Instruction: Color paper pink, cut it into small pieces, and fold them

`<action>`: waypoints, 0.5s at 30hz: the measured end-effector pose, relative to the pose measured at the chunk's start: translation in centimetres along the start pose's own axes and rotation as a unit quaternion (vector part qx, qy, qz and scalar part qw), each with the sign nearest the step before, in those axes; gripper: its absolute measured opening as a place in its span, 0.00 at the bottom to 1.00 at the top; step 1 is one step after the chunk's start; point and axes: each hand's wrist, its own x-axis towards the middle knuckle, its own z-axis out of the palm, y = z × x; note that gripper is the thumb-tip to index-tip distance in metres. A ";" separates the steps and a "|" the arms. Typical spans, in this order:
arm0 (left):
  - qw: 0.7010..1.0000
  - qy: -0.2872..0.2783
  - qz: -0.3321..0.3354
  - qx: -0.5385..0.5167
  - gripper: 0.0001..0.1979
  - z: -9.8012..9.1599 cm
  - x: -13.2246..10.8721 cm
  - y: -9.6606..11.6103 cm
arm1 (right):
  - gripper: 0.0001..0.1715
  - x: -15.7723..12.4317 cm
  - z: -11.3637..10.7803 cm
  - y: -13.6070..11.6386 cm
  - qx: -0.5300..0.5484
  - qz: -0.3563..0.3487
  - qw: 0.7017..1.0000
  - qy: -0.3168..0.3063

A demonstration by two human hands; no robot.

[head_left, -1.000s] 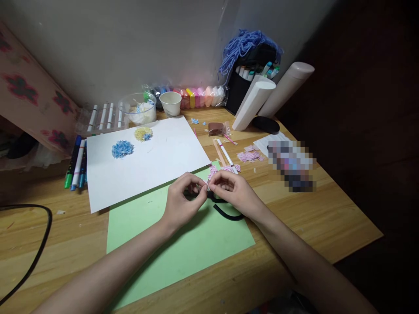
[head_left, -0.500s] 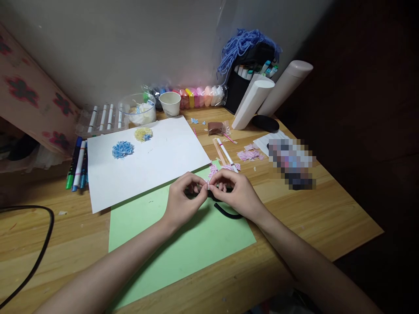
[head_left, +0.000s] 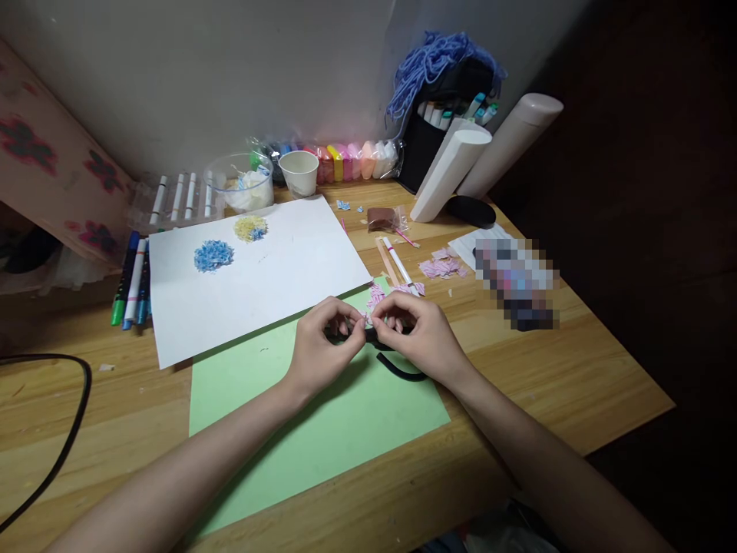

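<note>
Left fingers (head_left: 354, 340), right fingers (head_left: 387, 330), drawn apart (just slightly)

Smooth wood grain is shown by the counter (head_left: 546, 392). Matt paper is seen in the white sheet (head_left: 276, 280) and green sheet (head_left: 305, 438), thin paper in the pink scraps (head_left: 441, 266). The blue clump (head_left: 213, 256) is roughly textured. The bowl (head_left: 219, 192) is made of clear plastic; the blocks (head_left: 354, 162) are wrapped in glossy film.

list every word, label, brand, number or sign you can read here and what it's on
Nothing legible anywhere.
Pixelated item: blurred out, unreadable.
Markers in the black holder: any print is too small.
White bottle and grey bottle: no lettering I can make out.
Pink scraps: only stripes show.
White sheet: tiny marks, too small to identify.
</note>
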 end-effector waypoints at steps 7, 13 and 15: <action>1.000 -0.005 0.031 -0.002 0.02 -0.1 0.0 0.1 | 0.05 0.5 -0.1 0.3 0.096 0.051 0.994 -0.024; 0.999 -0.004 0.049 -0.002 0.02 -0.1 0.0 0.2 | 0.07 0.7 -0.1 0.6 0.147 0.060 0.986 -0.052; 0.999 -0.005 0.047 -0.002 0.02 -0.1 0.0 0.2 | 0.07 0.6 -0.1 0.6 0.139 0.060 0.987 -0.052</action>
